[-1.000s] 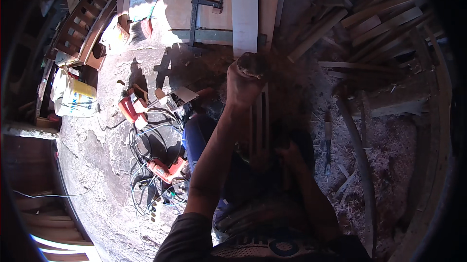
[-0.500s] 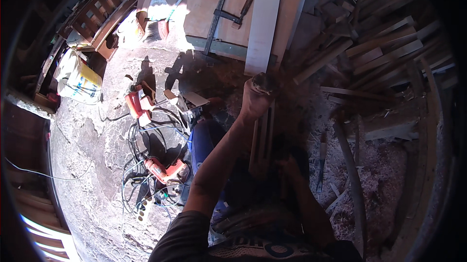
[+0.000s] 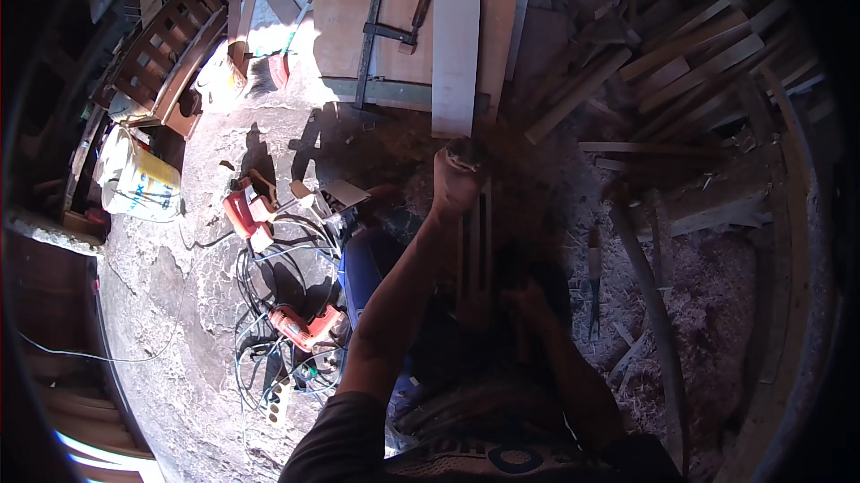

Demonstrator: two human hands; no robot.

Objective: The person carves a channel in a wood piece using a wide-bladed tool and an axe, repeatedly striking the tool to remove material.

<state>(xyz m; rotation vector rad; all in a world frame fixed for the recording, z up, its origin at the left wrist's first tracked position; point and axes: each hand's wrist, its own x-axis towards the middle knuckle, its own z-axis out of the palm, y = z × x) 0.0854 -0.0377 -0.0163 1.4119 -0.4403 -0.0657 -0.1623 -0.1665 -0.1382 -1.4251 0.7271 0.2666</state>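
My left hand [image 3: 457,180] is closed in a fist, with a dark rounded end showing above it. Just beyond the fist lies the near end of a long pale board [image 3: 455,44]. From below the fist, parallel wooden strips [image 3: 475,254] with dark gaps between them run back toward my lap. Shadow covers what the fist grips, so I cannot make it out. My right hand [image 3: 530,302] is low beside the near end of the strips, its fingers lost in the dark.
A bar clamp [image 3: 374,30] lies on wooden panels ahead. Left on the floor are a red drill [image 3: 305,326], another red power tool [image 3: 246,214], tangled cables and a white-yellow bucket [image 3: 139,178]. Stacked timber [image 3: 690,80], a chisel-like tool [image 3: 595,286] and shavings are on the right.
The surroundings have shifted left in the picture as my view turned. My left fist keeps its place near the board's end, and my right hand stays by the strips.
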